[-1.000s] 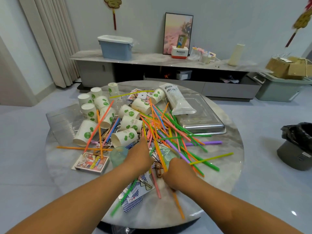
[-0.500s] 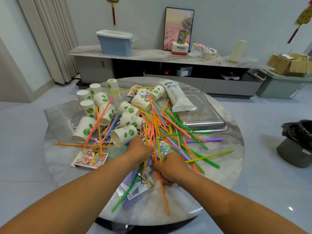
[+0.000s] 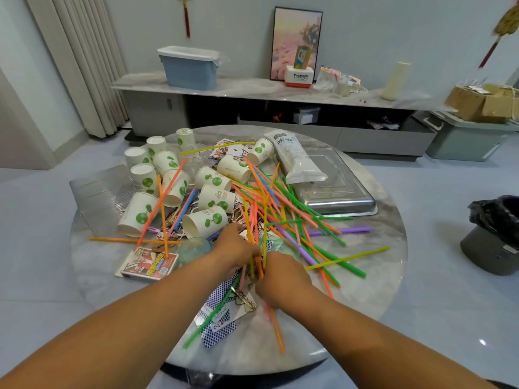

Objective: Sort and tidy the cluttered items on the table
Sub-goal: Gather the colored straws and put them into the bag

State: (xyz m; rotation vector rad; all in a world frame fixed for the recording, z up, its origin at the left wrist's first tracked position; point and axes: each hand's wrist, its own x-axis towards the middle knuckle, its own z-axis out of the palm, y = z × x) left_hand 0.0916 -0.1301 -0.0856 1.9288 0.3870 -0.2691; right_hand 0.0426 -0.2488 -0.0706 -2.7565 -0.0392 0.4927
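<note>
Both hands, left (image 3: 234, 249) and right (image 3: 282, 277), apparently clamp thin plastic straws (image 3: 257, 248) at mid-frame on the glossy marbled round table (image 3: 373, 279).

Both hands' fingertips are buried among the colourful plastic straws (image 3: 269, 217). Blue-backed playing cards (image 3: 217, 329) lie half covered by them. Far right, a blurred red-tasselled ornament (image 3: 502, 26) is cut off by the edge.

Both forearms extended, left hand (image 3: 234, 249) and right hand (image 3: 282, 279) curled, knuckles close together

Bare table (image 3: 365, 299) at right front; straws (image 3: 283, 217) and cups (image 3: 207, 220) crowd the middle.
</note>
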